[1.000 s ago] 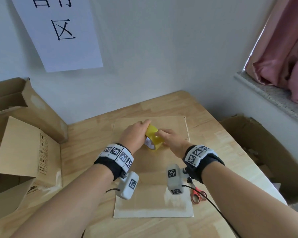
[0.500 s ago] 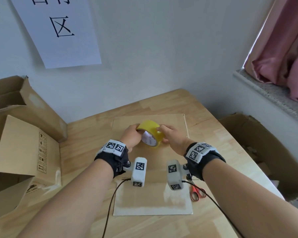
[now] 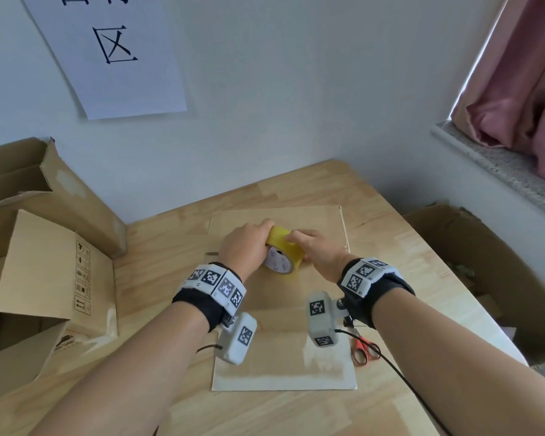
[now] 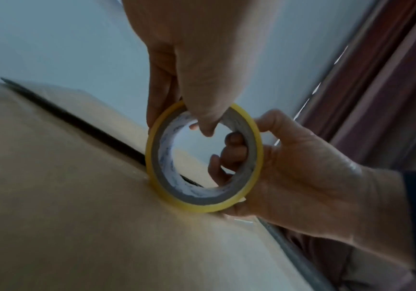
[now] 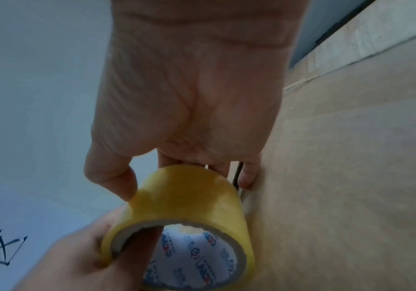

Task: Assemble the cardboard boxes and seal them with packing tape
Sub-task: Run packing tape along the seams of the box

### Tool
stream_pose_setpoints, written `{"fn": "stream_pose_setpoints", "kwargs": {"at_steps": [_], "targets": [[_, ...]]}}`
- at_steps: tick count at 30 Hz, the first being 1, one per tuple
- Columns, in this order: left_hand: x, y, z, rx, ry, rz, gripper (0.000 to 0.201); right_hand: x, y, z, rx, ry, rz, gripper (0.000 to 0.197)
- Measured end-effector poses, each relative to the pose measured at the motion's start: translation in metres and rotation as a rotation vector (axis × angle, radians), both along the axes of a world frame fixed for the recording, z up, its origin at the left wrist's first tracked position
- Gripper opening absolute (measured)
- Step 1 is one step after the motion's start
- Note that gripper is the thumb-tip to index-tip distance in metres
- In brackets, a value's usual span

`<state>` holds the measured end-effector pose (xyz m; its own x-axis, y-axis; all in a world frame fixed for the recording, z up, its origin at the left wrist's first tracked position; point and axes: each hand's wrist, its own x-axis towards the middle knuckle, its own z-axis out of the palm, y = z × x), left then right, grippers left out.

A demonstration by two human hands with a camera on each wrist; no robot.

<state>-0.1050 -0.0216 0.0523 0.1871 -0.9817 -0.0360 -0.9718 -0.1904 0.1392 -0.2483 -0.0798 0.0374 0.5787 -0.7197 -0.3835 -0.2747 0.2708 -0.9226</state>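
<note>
Tabletop cardboard (image 3: 283,350) — tape roll (image 3: 285,251) on edge

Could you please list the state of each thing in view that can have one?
Tape roll: on edge on the cardboard, gripped by both hands.
Flattened cardboard box: lying flat, unassembled, untaped.
Scissors: closed, on the table, untouched.
Left hand: gripping the roll.
Right hand: gripping the roll.
Left carton: open.

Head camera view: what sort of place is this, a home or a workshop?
Probably a small packing corner: a wooden table set against the wall, cardboard boxes beside it, a yellow tape roll in hand, scissors.
</note>
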Motion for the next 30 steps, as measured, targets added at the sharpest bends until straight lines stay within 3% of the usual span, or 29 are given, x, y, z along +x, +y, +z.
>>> {"fn": "stream_pose_setpoints", "kwargs": {"at_steps": [5, 8, 11, 18, 20, 21, 24, 25, 28, 30], "targets": [[0.017, -0.004, -0.009, -0.004, 0.357, 0.118, 0.044, -0.001, 0.000, 0.001, 0.001, -0.047, 0.028, 0.040], [0.018, -0.006, -0.010, 0.039, 0.516, 0.204, 0.043, -0.001, 0.001, -0.001, 0.005, -0.048, 0.020, 0.026], [0.019, -0.008, -0.021, 0.047, 0.715, 0.317, 0.040, -0.002, 0.000, -0.003, 0.025, -0.071, 0.001, 0.029], [0.004, -0.004, -0.019, 0.104, 1.361, 0.607, 0.016, -0.002, -0.002, -0.002, 0.077, -0.095, -0.031, 0.019], [0.002, -0.003, -0.015, 0.126, 1.332, 0.599, 0.015, -0.002, -0.003, -0.002, 0.093, -0.104, -0.053, 0.017], [0.004, -0.002, -0.013, 0.131, 1.215, 0.542, 0.019, -0.003, -0.003, -0.003, 0.098, -0.115, -0.064, 0.017], [0.012, -0.001, 0.001, 0.158, 0.550, 0.193, 0.026, -0.006, -0.003, -0.005, 0.060, -0.089, -0.024, 0.018], [0.013, 0.002, 0.007, 0.136, 0.405, 0.111, 0.027, -0.006, -0.002, -0.005, 0.050, -0.079, -0.001, 0.021], [0.009, 0.010, 0.015, 0.039, 0.205, -0.003, 0.034, -0.004, 0.000, -0.004, 0.042, -0.046, 0.021, 0.021], [0.007, 0.012, 0.014, 0.037, 0.177, -0.034, 0.035, -0.002, -0.001, -0.001, 0.043, -0.025, 0.031, 0.018]]}}
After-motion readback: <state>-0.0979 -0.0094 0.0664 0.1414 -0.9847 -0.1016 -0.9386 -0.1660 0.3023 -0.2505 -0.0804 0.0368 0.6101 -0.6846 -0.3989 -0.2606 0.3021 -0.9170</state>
